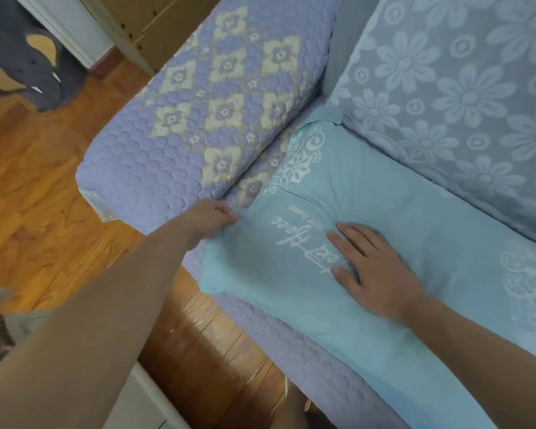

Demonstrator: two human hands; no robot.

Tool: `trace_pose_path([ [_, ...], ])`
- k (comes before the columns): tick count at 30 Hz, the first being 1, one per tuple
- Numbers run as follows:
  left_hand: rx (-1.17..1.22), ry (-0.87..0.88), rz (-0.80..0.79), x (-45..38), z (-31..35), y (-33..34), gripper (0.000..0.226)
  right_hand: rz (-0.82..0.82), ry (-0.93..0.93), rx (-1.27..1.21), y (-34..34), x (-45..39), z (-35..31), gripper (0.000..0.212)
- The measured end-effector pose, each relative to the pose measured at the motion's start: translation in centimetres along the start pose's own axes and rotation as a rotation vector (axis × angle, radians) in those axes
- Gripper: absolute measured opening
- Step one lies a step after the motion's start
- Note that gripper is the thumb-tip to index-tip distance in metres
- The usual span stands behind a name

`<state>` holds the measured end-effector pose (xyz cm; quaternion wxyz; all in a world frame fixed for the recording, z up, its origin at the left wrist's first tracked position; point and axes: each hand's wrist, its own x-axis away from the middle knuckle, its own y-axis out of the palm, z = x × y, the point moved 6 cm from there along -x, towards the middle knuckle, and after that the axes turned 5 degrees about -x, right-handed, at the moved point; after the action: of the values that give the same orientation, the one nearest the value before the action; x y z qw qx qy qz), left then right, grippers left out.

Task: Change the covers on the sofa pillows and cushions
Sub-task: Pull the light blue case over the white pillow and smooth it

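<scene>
A soft turquoise pillow with white lace print and script lettering [369,236] lies on the sofa seat, against the lilac quilted armrest with cream diamond patches [198,119]. The left hand [209,222] has its grip pinched on the pillow's left edge, fabric puckered there. The right hand [375,270] presses flat, fingers spread. Behind, a pale blue floral-textured back cushion [461,97] is cut off by the frame.

Head cam looks steeply down, close over sofa [174,168] seat corner.
</scene>
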<state>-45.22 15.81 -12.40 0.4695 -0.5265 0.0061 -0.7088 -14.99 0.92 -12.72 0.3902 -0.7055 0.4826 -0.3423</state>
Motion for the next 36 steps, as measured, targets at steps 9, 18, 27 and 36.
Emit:
trace_pose_path([
  [9, -0.253, 0.313, 0.132, -3.5, 8.9, 5.2, 0.014, -0.139, 0.117, 0.021, 2.6, 2.3, 1.3, 0.06],
  [18, -0.204, 0.344, 0.199, 2.3, 3.0, 2.6, 0.017, -0.019, 0.279, -0.048, -1.1, -4.3, -0.3, 0.043],
  [27, -0.389, 0.68, 0.361, 3.1, 2.3, 6.7, 0.028, -0.042, 0.403, -0.018, -8.2, -25.0, 6.5, 0.059],
  [36, -0.346, 0.861, 0.424, 3.8, 7.8, 6.8, 0.036, -0.006, 0.258, 0.264, -6.5, -30.4, 7.5, 0.034],
])
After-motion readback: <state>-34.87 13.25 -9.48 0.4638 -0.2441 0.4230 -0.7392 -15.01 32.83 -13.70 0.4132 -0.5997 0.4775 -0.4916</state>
